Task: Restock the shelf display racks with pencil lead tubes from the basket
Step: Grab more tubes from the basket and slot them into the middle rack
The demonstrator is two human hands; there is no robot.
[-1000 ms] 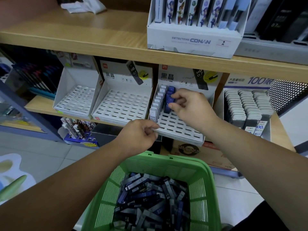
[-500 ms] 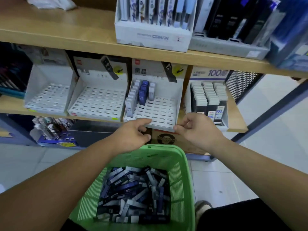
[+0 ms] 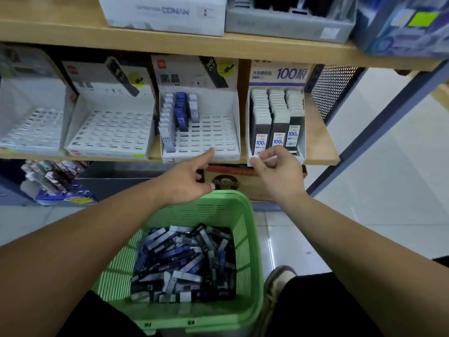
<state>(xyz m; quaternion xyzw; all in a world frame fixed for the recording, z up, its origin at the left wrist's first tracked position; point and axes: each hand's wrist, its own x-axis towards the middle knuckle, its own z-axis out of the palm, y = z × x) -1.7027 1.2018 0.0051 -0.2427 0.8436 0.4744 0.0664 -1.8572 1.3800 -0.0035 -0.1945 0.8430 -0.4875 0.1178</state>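
Down low, a green basket [image 3: 226, 203] holds a heap of pencil lead tubes [image 3: 184, 261]. On the shelf [image 3: 318, 142], some standing tubes [image 3: 179, 113] fill the back left of a white rack [image 3: 218, 142]. The left hand [image 3: 187, 176] points one finger at that rack's front edge, other fingers curled. The right hand [image 3: 279, 173] is curled by the next rack [image 3: 277, 74]. I cannot tell if either hand holds anything.

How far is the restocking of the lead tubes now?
Early stage. The third white slotted rack holds pencil lead tubes in only its three left columns. Neither the left hand nor the right hand shows a tube. The neighbouring white rack and the far-left rack stand unfilled, and the green plastic basket holds many more.
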